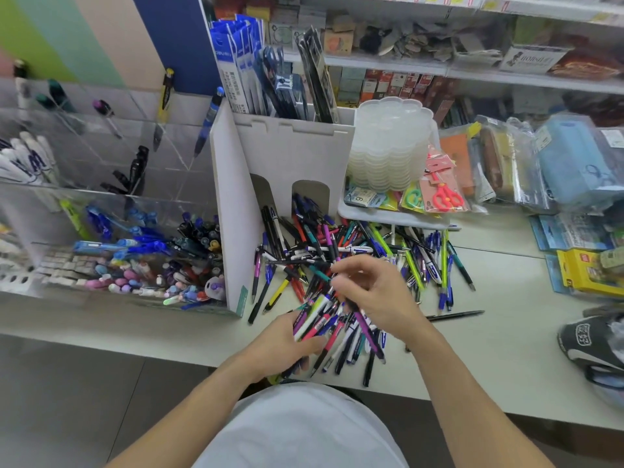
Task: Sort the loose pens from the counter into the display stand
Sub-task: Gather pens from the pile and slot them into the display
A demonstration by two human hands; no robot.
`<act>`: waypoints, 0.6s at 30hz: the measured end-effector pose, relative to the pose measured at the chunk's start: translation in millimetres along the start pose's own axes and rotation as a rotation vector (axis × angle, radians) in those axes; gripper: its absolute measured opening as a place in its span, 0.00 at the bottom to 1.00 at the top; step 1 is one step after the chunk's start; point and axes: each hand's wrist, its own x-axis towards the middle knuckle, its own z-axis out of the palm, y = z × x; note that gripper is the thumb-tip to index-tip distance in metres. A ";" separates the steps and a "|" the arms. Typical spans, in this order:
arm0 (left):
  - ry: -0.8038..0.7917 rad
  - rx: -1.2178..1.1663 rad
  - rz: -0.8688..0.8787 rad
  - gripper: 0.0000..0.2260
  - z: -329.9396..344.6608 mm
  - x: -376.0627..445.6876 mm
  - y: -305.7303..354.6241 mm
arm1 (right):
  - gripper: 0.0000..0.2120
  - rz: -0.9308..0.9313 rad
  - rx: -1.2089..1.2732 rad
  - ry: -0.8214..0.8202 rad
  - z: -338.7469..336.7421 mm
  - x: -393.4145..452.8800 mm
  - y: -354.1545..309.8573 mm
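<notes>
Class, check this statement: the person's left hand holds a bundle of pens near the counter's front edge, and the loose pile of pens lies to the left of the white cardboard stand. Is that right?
Not quite. The head view shows the loose pile of pens lying to the right of the white cardboard stand, not the left. The rest holds: the left hand holds a bundle of pens near the counter's front edge.

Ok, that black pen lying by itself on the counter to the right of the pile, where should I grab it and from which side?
Pinch the lone black pen around the middle of its barrel, coming straight down from above. It lies flat and nearly level on the counter, apart from the pile, so both long sides look free. The right hand is nearest.
</notes>
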 end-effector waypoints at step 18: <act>-0.099 0.088 0.051 0.11 -8.2 -15.6 -13.5 | 0.11 -0.131 -0.789 -0.475 26.0 19.3 -4.1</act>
